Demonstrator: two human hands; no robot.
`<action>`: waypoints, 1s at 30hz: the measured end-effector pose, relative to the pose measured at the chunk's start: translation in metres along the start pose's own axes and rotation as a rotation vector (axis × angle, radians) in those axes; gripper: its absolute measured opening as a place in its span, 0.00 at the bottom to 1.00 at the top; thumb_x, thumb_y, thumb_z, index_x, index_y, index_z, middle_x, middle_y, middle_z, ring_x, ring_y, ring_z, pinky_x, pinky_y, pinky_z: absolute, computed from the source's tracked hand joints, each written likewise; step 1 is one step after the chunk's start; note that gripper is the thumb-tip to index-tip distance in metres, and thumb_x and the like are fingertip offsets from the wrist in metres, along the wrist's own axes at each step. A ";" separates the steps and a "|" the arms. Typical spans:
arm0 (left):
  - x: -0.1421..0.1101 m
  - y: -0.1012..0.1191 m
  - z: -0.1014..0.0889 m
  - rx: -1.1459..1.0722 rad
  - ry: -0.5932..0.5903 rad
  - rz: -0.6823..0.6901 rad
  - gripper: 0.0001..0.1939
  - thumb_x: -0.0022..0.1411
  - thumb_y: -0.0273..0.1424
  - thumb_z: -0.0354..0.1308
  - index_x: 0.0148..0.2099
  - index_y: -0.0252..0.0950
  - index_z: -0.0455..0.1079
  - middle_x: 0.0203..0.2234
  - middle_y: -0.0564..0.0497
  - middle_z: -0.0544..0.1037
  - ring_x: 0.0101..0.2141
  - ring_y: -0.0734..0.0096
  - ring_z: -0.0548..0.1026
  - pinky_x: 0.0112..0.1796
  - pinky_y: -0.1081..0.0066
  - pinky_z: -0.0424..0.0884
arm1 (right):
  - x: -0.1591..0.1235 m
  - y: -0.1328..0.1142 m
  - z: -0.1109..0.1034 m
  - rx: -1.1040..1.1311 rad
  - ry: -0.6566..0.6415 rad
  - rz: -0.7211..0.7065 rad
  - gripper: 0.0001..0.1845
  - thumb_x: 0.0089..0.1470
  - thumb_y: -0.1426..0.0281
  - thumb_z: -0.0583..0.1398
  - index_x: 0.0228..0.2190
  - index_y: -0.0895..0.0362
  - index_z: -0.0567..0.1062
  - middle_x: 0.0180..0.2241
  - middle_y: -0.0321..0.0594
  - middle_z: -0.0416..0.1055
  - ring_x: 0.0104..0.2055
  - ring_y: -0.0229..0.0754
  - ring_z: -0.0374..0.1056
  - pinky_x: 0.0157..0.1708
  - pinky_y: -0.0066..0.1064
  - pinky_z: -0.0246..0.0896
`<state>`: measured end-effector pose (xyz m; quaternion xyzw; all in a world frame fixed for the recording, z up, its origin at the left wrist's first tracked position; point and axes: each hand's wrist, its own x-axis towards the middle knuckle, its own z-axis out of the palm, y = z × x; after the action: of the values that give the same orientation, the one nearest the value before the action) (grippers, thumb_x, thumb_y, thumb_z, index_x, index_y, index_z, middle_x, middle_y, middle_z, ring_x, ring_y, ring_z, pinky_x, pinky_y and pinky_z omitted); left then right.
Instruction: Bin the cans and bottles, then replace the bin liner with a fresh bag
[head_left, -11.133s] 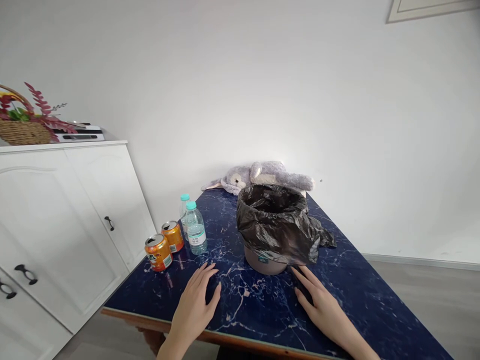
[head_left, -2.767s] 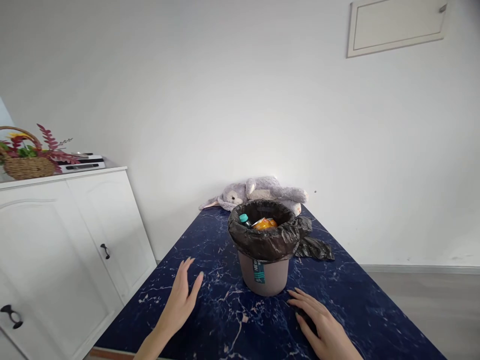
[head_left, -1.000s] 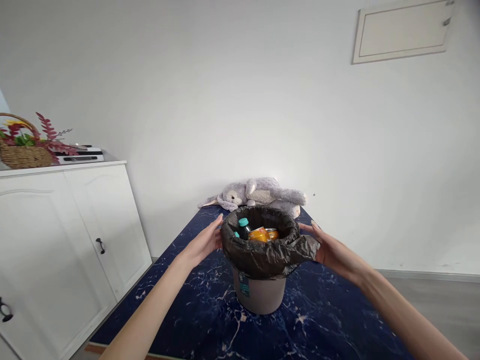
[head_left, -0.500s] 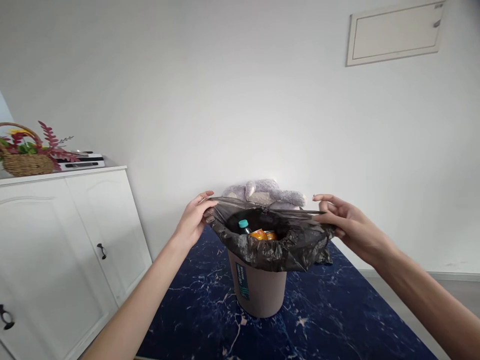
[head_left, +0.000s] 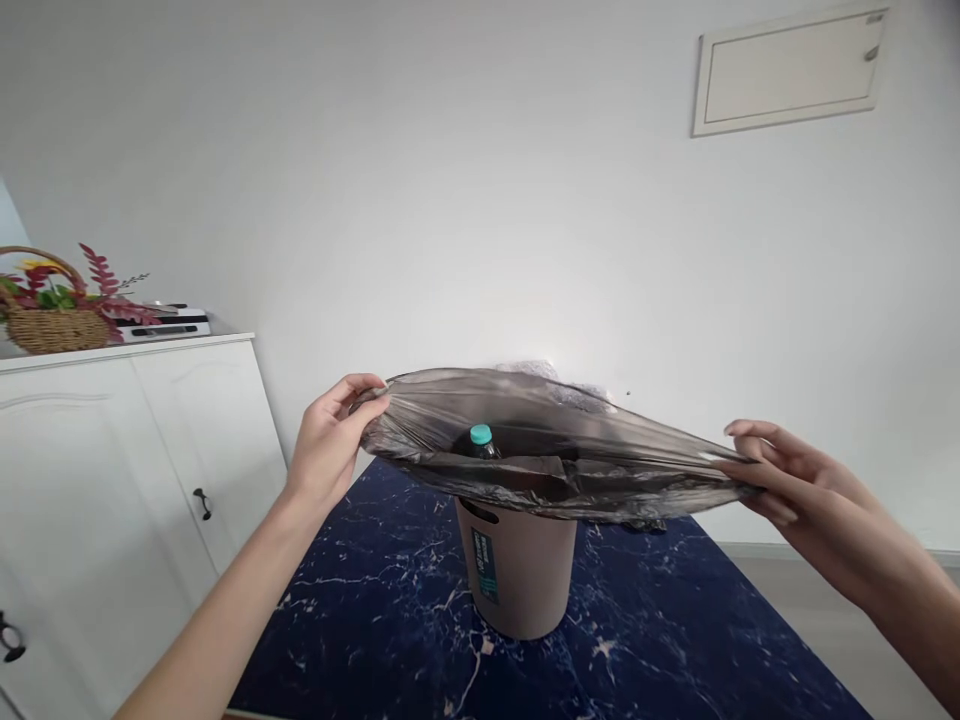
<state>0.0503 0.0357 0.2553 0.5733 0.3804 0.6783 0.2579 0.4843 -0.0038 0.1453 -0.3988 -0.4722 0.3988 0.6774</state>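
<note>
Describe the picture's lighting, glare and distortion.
Head view: the wall is brightest above the black bag, dimmer toward the upper left; pale sheen streaks the bag; the left forearm looks stretched toward the edge; print on the bin label is hard to read.

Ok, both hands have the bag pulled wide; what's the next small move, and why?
I'd probably bring the left hand and right hand together, gathering the mouth of the black bag: they pinch it on opposite sides, it spreads wider than the bin below, and a teal-capped bottle shows in the opening.
</note>
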 end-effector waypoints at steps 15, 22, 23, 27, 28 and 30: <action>-0.065 -0.065 -0.077 0.161 -0.157 -0.247 0.24 0.52 0.40 0.78 0.51 0.43 0.80 0.36 0.52 0.69 0.34 0.66 0.71 0.30 0.74 0.72 | -0.064 0.063 -0.015 -0.122 -0.174 0.228 0.23 0.58 0.48 0.69 0.45 0.48 0.73 0.23 0.24 0.47 0.24 0.34 0.37 0.25 0.31 0.36; -0.098 -0.097 -0.089 -0.028 -0.067 -0.331 0.21 0.56 0.43 0.76 0.48 0.42 0.77 0.31 0.57 0.64 0.23 0.77 0.61 0.21 0.75 0.66 | -0.071 0.083 -0.015 -0.130 -0.253 0.254 0.21 0.60 0.47 0.67 0.39 0.50 0.73 0.20 0.23 0.46 0.22 0.32 0.37 0.24 0.30 0.36; -0.100 -0.099 -0.090 -0.050 -0.062 -0.331 0.20 0.57 0.43 0.76 0.47 0.42 0.77 0.30 0.58 0.64 0.22 0.79 0.59 0.21 0.74 0.66 | -0.070 0.085 -0.016 -0.103 -0.261 0.257 0.21 0.60 0.47 0.67 0.37 0.50 0.74 0.20 0.23 0.45 0.22 0.32 0.36 0.24 0.30 0.36; -0.101 -0.097 -0.088 -0.098 -0.064 -0.310 0.18 0.58 0.41 0.76 0.46 0.41 0.77 0.29 0.59 0.63 0.21 0.82 0.58 0.21 0.75 0.66 | -0.064 0.096 -0.023 0.097 -0.274 0.279 0.23 0.59 0.50 0.69 0.26 0.53 0.70 0.19 0.24 0.44 0.21 0.31 0.32 0.23 0.29 0.35; -0.100 -0.094 -0.087 -0.109 -0.070 -0.305 0.18 0.58 0.39 0.77 0.46 0.41 0.77 0.29 0.59 0.63 0.21 0.82 0.58 0.21 0.75 0.66 | -0.062 0.099 -0.025 0.148 -0.266 0.289 0.22 0.59 0.52 0.69 0.26 0.53 0.70 0.19 0.24 0.43 0.21 0.31 0.31 0.23 0.29 0.36; -0.099 -0.090 -0.086 -0.157 -0.061 -0.289 0.18 0.57 0.36 0.77 0.47 0.41 0.76 0.28 0.60 0.63 0.20 0.83 0.57 0.21 0.76 0.65 | -0.059 0.105 -0.026 0.214 -0.234 0.303 0.18 0.57 0.55 0.70 0.28 0.52 0.71 0.20 0.23 0.42 0.21 0.31 0.30 0.22 0.29 0.40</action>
<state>-0.0202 -0.0087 0.1198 0.5111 0.3966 0.6442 0.4081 0.4775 -0.0240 0.0235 -0.3420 -0.4374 0.5875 0.5887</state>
